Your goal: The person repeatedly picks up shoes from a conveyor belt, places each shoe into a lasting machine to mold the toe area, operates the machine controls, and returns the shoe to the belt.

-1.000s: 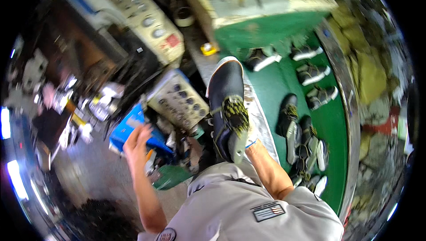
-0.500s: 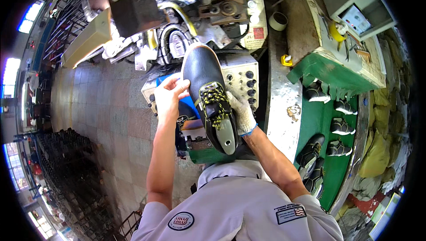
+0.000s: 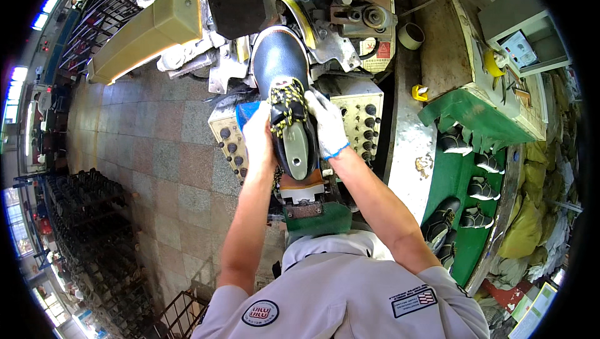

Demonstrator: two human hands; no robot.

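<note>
A black leather shoe upper on a grey-green last lies between my two hands, toe pointing away from me. Yellow-and-black laces cross its front, and the last's top with a small hole faces up. My bare left hand is closed along the shoe's left side. On the right side my right hand, in a white knit glove with a blue cuff, grips it too. The toe sits within the metal jaws of a machine. Most fingertips are hidden against the shoe.
Control panels with dark knobs flank the machine below. A long beige arm cover juts out left. On the right, several shoes stand on a green surface by a workbench. Dark racks stand at the left.
The shoe has moved forward, its toe now within the machine's jaws, and sits straighter. My left hand has slid back from near the toe to the shoe's rear side.
</note>
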